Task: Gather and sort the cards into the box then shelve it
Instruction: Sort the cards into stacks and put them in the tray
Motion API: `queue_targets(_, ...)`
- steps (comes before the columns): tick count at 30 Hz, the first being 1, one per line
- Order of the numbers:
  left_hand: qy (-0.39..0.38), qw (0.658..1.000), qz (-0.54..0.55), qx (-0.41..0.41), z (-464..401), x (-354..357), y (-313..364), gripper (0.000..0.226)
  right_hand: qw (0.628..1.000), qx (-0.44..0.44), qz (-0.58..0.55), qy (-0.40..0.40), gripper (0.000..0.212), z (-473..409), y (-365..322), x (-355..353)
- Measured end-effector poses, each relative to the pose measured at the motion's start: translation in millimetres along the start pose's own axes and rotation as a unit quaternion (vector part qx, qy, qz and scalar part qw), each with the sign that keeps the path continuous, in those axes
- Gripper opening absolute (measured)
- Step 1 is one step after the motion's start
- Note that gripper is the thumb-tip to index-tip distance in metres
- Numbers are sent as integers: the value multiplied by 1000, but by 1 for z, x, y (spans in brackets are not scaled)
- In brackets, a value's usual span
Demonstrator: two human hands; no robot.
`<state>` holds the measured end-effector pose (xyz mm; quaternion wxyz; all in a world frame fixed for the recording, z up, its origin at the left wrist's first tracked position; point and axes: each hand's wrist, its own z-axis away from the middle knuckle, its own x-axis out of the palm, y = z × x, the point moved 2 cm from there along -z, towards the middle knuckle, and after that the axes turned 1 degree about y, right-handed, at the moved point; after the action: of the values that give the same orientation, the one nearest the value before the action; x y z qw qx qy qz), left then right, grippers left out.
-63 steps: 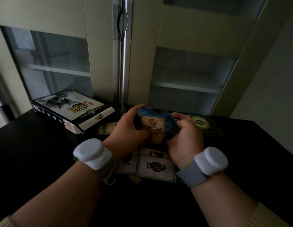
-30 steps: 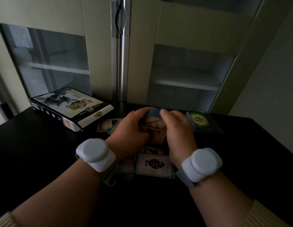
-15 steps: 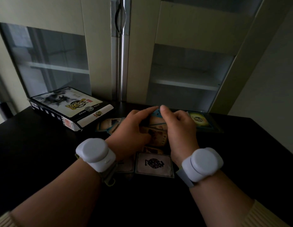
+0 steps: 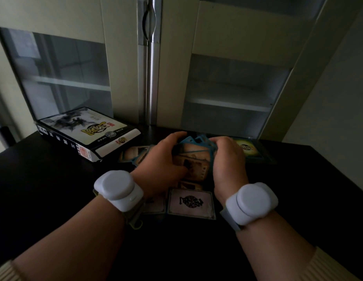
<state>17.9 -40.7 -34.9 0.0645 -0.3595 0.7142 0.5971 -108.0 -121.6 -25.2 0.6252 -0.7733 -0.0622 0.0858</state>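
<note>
At frame centre, the left hand [image 4: 162, 163] and right hand [image 4: 227, 163] are clamping an uneven stack [image 4: 197, 157]; cards are probably fanning, risking spilling.

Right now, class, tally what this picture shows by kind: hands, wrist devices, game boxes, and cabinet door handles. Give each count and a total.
Hands: 2, the left hand and right hand, both gripping the bundle of cards
White wrist devices: 2
Game box: 1
Cabinet door handle: 1
Total: 6
</note>
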Motion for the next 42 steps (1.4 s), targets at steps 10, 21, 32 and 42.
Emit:
queue_targets(10, -12, 1000, -7, -8, 0, 0, 1, 89, 993, 41, -108, -22, 17, 5, 1, 8)
queue_targets(21, 7, 998, 61, 5, 1, -1, 4, 64, 990, -57, -107, 78, 43, 1, -9, -10)
queue_targets(32, 9, 1000, -7, 25, 2, -1, 5, 85, 993, -103, 57, -20, 41, 10, -9, 1)
queue_targets(42, 11, 999, -34, 34, 0, 0, 2, 86, 999, 5, -16, 27, 22, 2, -5, -3)
